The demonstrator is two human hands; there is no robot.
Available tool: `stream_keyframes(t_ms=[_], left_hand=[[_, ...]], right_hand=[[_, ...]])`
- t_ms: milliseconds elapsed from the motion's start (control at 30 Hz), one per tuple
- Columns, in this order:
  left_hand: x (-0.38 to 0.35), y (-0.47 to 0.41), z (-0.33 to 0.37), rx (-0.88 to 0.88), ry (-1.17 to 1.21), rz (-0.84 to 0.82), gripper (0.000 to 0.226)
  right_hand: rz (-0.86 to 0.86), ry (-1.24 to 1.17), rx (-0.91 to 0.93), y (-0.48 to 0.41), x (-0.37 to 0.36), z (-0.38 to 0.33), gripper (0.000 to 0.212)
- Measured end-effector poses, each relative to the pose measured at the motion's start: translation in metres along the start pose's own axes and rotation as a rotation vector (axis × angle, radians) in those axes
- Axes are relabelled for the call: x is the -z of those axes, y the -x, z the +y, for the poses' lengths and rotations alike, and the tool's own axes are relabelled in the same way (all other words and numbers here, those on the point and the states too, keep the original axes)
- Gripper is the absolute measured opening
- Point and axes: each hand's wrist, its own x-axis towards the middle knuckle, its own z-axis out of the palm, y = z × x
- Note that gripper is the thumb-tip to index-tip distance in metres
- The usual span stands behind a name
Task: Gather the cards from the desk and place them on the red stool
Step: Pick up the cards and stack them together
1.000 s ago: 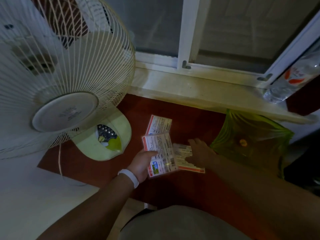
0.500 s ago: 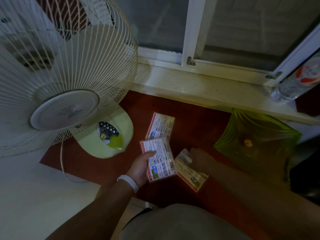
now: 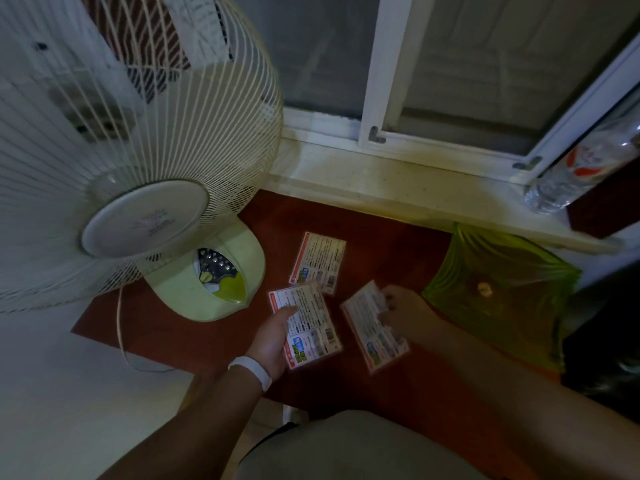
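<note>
Right now 3 cards show near the middle of the frame, over a dark red desk [image 3: 388,237]. The left hand [image 3: 273,337] pinches 1 card [image 3: 306,323], thumb on top. The right hand [image 3: 405,310] grips a second card [image 3: 374,327] by its edge, tilted. A third card [image 3: 318,261] lies flat just above them. A big white fan [image 3: 138,150] fills the upper left. A green bag [image 3: 502,289] sits at the right.
</note>
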Motion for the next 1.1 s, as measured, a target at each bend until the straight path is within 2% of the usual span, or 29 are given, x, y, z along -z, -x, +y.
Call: stream_keyframes(t_ms=[133, 200, 300, 400, 500, 600, 700, 1000, 1100], left_hand=[[0.004, 0.010, 0.002, -0.007, 0.040, -0.024, 0.034], [0.001, 0.015, 0.002, -0.006, 0.045, -0.060, 0.032], [-0.002, 0.019, 0.004, -0.012, 0.039, -0.093, 0.038], [-0.004, 0.013, 0.008, -0.010, 0.054, -0.058, 0.049], [-0.008, 0.012, 0.016, 0.026, 0.121, -0.133, 0.055], [-0.008, 0.013, 0.022, 0.010, 0.100, -0.145, 0.040], [-0.001, 0.009, 0.025, -0.067, 0.025, -0.129, 0.030], [0.006, -0.007, 0.047, -0.188, -0.015, -0.127, 0.023], [0.012, -0.015, 0.055, -0.168, 0.000, -0.125, 0.024]], right_hand=[[0.086, -0.210, 0.044, 0.017, 0.014, -0.034, 0.013], [0.074, -0.328, 0.066, 0.024, 0.014, -0.051, 0.013], [0.024, -0.462, 0.076, 0.028, 0.005, -0.070, 0.017], [-0.026, -0.565, 0.057, 0.026, -0.010, -0.081, 0.019], [-0.100, -0.659, 0.045, 0.019, -0.026, -0.086, 0.023], [-0.095, -0.568, 0.020, 0.005, -0.040, -0.085, 0.025], [-0.093, -0.361, 0.048, -0.008, -0.049, -0.087, 0.023], [0.041, 0.017, 0.070, -0.058, -0.034, -0.089, 0.023], [0.037, 0.222, 0.086, -0.086, -0.022, -0.088, 0.037]])
